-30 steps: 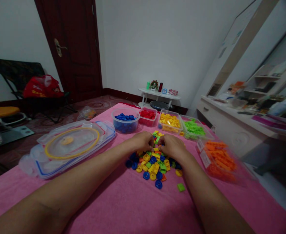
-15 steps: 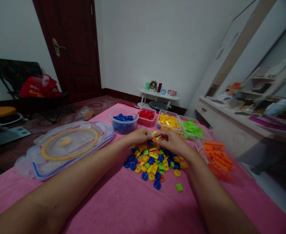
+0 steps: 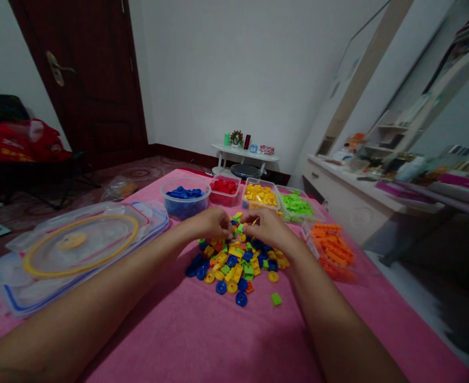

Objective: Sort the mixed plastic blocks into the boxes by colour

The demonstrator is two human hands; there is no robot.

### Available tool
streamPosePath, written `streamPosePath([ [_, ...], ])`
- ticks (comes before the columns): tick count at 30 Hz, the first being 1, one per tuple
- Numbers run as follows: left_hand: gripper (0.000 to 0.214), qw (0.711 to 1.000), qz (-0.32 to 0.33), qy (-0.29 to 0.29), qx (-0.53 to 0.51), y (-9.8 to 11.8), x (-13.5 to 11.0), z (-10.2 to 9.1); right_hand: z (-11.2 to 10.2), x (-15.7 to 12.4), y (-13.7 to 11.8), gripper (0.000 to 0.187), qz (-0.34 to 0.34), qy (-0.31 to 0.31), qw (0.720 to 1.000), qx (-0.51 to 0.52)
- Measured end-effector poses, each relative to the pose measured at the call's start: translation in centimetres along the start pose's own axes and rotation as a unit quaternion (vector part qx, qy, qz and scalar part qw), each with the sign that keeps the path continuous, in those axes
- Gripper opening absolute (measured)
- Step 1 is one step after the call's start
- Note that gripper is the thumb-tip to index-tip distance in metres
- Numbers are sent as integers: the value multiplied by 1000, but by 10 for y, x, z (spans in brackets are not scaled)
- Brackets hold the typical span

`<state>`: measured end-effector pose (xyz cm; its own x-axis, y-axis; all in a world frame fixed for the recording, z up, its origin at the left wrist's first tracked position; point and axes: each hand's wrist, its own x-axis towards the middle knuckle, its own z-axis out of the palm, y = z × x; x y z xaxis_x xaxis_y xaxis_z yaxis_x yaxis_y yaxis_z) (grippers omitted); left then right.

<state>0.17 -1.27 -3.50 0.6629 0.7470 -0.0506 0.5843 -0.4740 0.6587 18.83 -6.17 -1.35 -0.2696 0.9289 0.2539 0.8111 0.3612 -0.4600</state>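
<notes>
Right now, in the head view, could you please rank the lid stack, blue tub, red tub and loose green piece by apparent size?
1. lid stack, though it lies nearer the camera
2. blue tub
3. red tub, beside it at like distance
4. loose green piece, clearly smallest

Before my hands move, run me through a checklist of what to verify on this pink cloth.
1. Both over the mixed pile, left hand and right hand: ok.
2. Grip on the small pieces between the hands: cannot tell.
3. Lid off the blue tub: ok.
4. Standing open, red box, yellow box, green box: ok.
5. Every loose piece in the pile: not ok, one green piece lies apart.
</notes>
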Motion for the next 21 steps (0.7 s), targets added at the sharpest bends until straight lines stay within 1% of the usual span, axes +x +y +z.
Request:
streamPosePath([
  [2,23,996,7,-62,62,3,-6,-7,2,0,3,19,-5,-4,1000,-12],
  [3,23,993,11,-79,86,5,-9,-9,3,0,4,18,-10,-10,1000,-16],
  [5,28,987,17,-91,133,10,-14,-13,6,0,4,16,-15,-26,999,-20],
  [9,55,974,-5,-115,194,17,-19,-18,8,0,3,16,-10,-45,999,-20],
  [11,61,970,0,-105,217,21,-22,-21,8,0,2,18,-4,-46,999,-17],
  [13,54,965,8,-60,255,26,-26,-23,6,0,2,19,-5,-46,999,-14],
  [15,37,958,3,-23,285,31,-31,-25,5,0,1,17,-12,-44,999,-11],
  [17,26,955,-10,-35,296,37,-35,-24,5,0,0,16,-19,-42,999,-11],
  [19,26,949,-33,-63,307,43,-37,-21,4,0,0,17,-21,-41,999,-13],
  [21,26,942,-55,-67,325,46,-36,-17,5,-1,0,17,-20,-43,999,-14],
])
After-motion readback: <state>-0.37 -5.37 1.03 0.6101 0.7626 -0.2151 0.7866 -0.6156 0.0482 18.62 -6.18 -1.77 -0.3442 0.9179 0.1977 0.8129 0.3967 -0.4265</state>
